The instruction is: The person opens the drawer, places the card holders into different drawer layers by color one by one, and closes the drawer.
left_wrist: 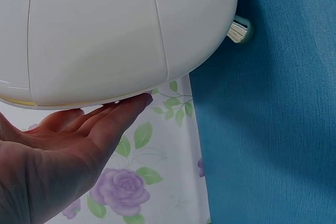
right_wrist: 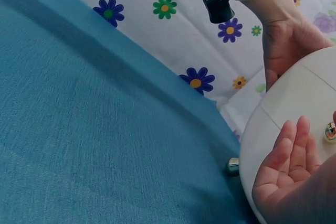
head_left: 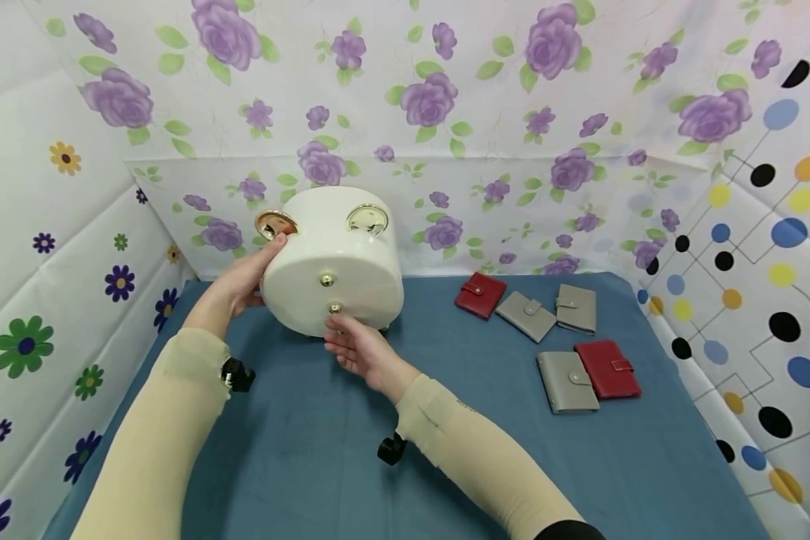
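Observation:
A glossy cream rounded storage case (head_left: 364,292) stands on the blue cloth, with gold ring handles (head_left: 367,219) on its upper side and gold knobs on its front. Seams (left_wrist: 157,19) in the left wrist view divide its front into sections. My left hand (head_left: 239,283) steadies the case's left side, its extended fingers (left_wrist: 113,121) lying along the surface and thumb near a ring handle. At the front, my right hand (head_left: 367,351) has its thumb and forefinger at the lower visible gold knob (head_left: 334,308); the pinch itself is partly hidden. Its other fingers (right_wrist: 299,150) are loosely bent.
To the right lie several small snap-closure wallets, including a red wallet (head_left: 481,295), a grey wallet (head_left: 567,382) and another red wallet (head_left: 607,369). Patterned sheets form the back wall (head_left: 472,202) and sides. The blue cloth (head_left: 310,450) covers the table.

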A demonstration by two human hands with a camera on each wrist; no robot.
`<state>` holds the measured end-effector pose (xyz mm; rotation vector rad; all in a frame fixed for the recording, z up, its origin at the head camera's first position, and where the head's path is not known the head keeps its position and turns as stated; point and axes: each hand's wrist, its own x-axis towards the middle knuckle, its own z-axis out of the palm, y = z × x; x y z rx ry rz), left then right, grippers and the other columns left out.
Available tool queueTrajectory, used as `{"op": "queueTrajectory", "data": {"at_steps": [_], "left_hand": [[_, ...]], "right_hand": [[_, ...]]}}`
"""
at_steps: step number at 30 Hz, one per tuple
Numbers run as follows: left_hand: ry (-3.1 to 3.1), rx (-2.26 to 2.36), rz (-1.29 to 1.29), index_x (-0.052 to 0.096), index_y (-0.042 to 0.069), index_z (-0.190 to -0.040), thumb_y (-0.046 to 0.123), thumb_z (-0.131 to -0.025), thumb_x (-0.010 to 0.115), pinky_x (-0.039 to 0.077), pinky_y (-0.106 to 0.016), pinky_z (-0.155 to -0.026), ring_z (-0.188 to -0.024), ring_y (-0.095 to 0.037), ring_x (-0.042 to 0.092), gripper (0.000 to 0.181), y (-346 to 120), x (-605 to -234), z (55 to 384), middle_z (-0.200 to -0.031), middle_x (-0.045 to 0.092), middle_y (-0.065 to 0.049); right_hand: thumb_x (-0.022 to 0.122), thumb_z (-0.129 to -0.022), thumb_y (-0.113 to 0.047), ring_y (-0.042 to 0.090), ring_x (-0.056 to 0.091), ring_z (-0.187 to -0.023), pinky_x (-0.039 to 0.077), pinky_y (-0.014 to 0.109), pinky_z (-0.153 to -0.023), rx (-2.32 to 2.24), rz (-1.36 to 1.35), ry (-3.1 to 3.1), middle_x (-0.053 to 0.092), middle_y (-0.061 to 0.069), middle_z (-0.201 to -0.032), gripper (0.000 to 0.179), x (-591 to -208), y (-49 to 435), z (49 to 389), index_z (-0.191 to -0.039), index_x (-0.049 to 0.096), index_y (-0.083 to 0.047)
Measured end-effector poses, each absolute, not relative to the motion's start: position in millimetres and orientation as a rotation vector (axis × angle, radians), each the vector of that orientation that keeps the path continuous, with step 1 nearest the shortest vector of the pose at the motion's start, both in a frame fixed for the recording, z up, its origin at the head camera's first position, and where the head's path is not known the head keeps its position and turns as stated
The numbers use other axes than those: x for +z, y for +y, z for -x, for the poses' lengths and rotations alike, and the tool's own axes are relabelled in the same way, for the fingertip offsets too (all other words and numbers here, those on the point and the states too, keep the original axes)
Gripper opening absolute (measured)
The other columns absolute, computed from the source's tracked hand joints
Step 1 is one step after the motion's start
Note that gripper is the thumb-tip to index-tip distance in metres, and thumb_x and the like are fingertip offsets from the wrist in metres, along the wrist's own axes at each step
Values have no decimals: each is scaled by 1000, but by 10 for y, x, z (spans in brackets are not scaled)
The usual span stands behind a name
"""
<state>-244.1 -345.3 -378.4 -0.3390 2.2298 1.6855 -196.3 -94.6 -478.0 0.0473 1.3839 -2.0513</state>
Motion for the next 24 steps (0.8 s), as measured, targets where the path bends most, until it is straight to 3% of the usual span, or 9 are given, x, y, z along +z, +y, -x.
{"op": "queueTrajectory", "data": {"at_steps": [4, 14, 24], "left_hand": [[2227, 1690, 341, 25, 15, -172, 87, -93, 47, 33, -64, -121, -151, -45, 37, 108, -3443, -3777, 2445, -171, 27, -23], [2217, 1691, 335, 23, 15, -172, 87, -94, 46, 32, -65, -121, -151, -45, 36, 109, -3438, -3771, 2442, -170, 27, -24], [2212, 1694, 352, 25, 14, -171, 89, -92, 46, 33, -65, -121, -151, -45, 37, 111, -3432, -3798, 2438, -169, 29, -25]], "right_hand": [[65, -107, -47, 13, 69, -105, 51, 26, -82, -2086, -31, 1360, 72, 6, -132, 48, -4777, -983, 1970, -140, 70, -13], [62, -108, -52, 15, 69, -114, 53, 28, -89, -2161, -47, 1306, 73, 5, -131, 53, -4813, -1017, 2021, -140, 69, -11], [64, -108, -48, 10, 69, -105, 53, 26, -86, -2178, -65, 1311, 74, 1, -126, 46, -4835, -1048, 2057, -134, 72, -11]]}}
